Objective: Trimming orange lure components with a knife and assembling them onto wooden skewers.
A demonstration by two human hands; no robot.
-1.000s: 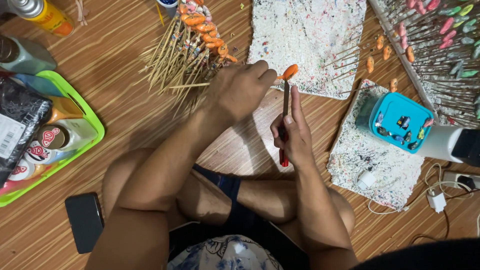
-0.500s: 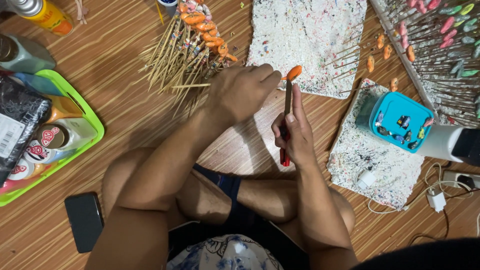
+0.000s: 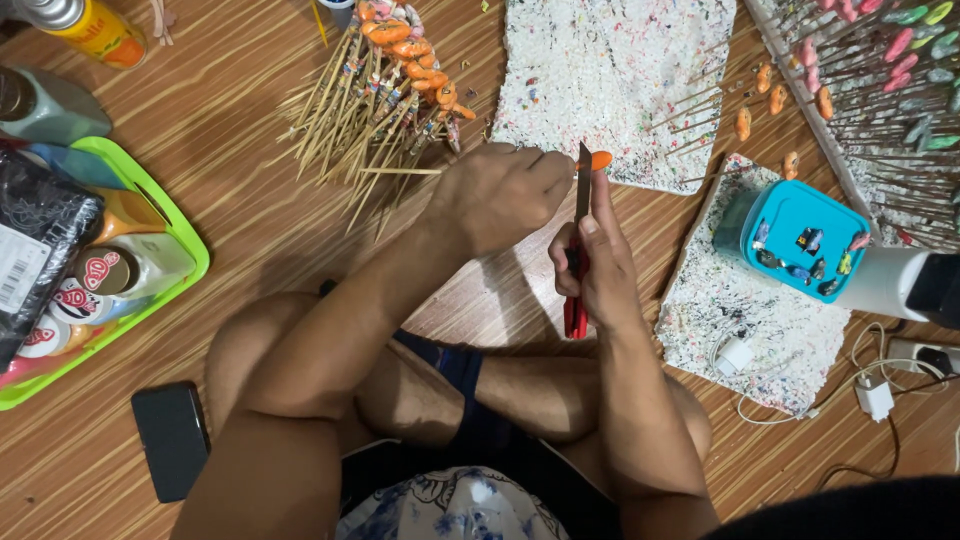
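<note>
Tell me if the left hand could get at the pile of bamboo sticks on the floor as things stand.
Probably yes. The left hand lies right beside the pile of bamboo sticks, with only bare wooden floor between them. But its fingers are closed on a stick carrying the small orange piece, so that grip would need freeing first.

Skewer pile (image 3: 375, 95) ahead — bare floor (image 3: 230, 220) leftward

I see a home craft corner on a wooden floor (image 3: 250, 220): skewers (image 3: 350, 110) piled beside the paint-speckled foam board (image 3: 610, 70)
</note>
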